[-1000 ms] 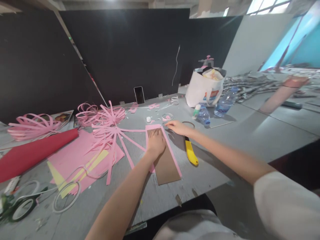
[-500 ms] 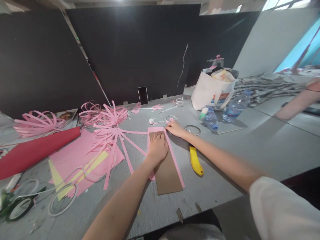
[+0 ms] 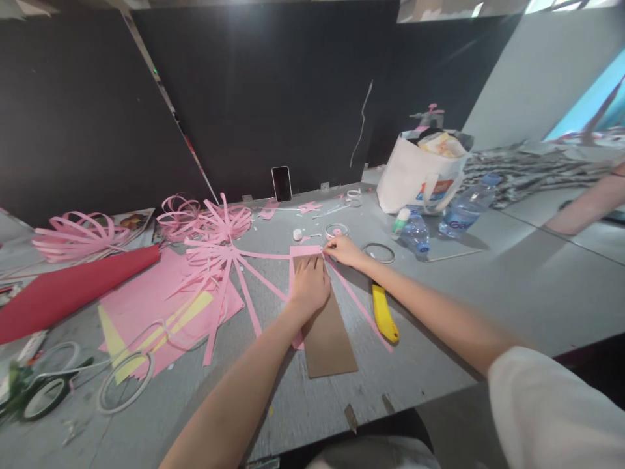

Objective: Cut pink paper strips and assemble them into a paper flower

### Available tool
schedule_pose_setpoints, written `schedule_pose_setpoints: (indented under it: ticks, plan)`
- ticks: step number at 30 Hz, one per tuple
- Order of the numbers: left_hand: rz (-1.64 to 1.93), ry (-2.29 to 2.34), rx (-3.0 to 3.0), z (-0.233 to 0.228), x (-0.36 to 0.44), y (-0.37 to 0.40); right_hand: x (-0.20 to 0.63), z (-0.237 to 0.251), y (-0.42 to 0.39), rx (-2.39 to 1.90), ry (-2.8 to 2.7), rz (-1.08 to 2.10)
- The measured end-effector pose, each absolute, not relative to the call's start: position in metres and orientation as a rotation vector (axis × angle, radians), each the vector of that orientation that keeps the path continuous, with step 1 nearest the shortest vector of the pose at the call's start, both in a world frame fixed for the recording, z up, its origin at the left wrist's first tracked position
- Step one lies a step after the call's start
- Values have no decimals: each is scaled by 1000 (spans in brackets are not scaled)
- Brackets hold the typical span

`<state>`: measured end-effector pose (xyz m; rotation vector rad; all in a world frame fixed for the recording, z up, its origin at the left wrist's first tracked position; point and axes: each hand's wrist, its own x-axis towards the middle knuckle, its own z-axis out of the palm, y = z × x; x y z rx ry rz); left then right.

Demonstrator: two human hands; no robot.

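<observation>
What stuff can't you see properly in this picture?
- Head view: the left hand covers the top of the cardboard.
- The right hand hides its own fingertips on the pink strip.
- The bag print is too small to read.
- The scissors are cut off at the left edge.

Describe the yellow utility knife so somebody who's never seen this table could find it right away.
Start at the brown cardboard rectangle under the left hand on the grey table. Just right of it, beneath the right forearm, lies the utility knife. It is the only solid yellow, banana-shaped tool among pink paper strips.
</observation>
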<state>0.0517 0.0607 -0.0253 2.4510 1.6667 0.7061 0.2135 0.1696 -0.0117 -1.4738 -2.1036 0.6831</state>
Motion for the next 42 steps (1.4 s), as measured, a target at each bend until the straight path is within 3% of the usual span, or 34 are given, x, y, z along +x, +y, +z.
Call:
schedule_pose_setpoints:
  ticks: [14, 24, 42]
  plan:
    - [814, 1615, 2383, -31, 49, 66, 215, -7, 167, -1364, -1992, 827]
    - [1371, 1426, 1482, -20, 34, 73, 198, 35, 138, -1041, -2034, 961]
    - [1488, 1344, 1436, -20, 31, 74, 195, 39, 135, -1005, -1929, 1126]
